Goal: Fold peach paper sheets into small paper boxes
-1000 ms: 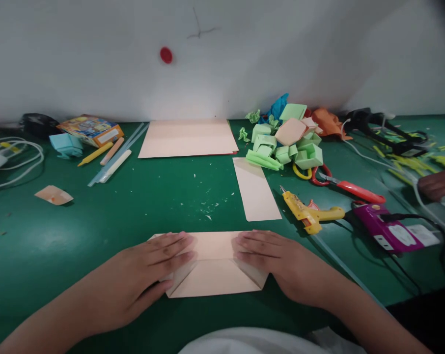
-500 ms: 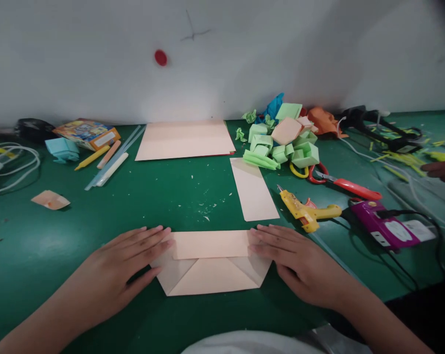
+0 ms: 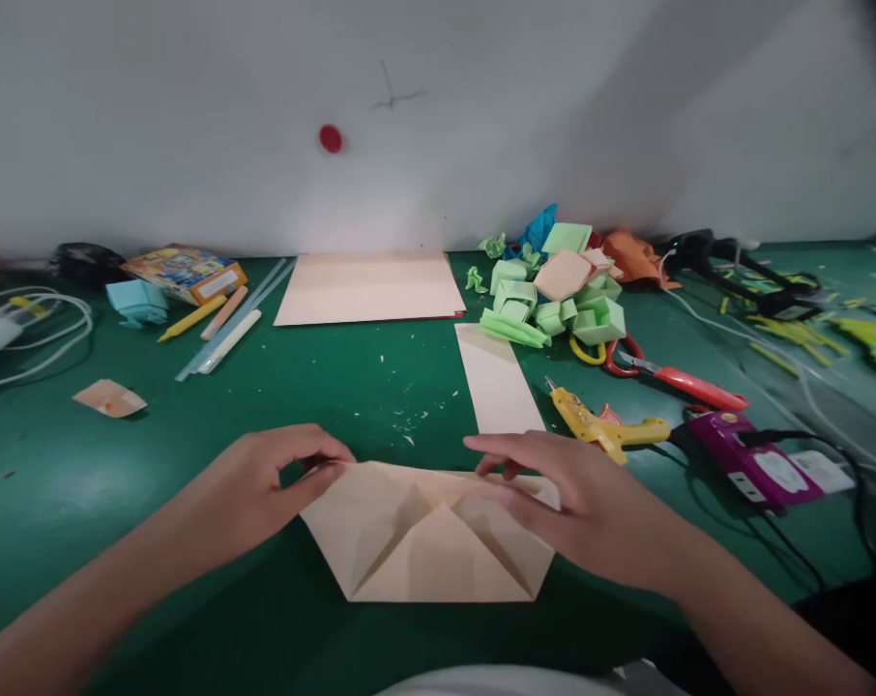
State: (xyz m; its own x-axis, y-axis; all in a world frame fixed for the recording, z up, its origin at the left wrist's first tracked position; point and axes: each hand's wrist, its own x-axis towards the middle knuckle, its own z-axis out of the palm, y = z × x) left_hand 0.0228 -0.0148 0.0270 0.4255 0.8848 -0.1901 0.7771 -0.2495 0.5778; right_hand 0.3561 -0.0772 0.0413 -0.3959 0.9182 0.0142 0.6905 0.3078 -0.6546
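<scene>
A folded sheet of peach paper point(image 3: 445, 565) stands partly raised from the green table in front of me, its slanted side folds gaping a little. My left hand point(image 3: 278, 483) pinches its upper left corner between thumb and fingers. At the upper right edge, my right hand point(image 3: 561, 493) has its thumb on the near face and its other fingers over and behind the edge. The right index finger points left above the paper. A peach paper strip point(image 3: 500, 382) lies just beyond the right hand.
A yellow glue gun point(image 3: 598, 420), red-handled scissors point(image 3: 691, 387) and a purple power adapter point(image 3: 757, 459) lie to the right. Folded green paper pieces point(image 3: 601, 319) are heaped behind. A stack of peach sheets point(image 3: 369, 288) sits by the wall. Clear glue sticks point(image 3: 227, 333) lie left.
Both hands have gone from lying flat on the folded paper to gripping its upper edge. The top flap has lifted and the folds have opened somewhat. The other person's hand has left the view.
</scene>
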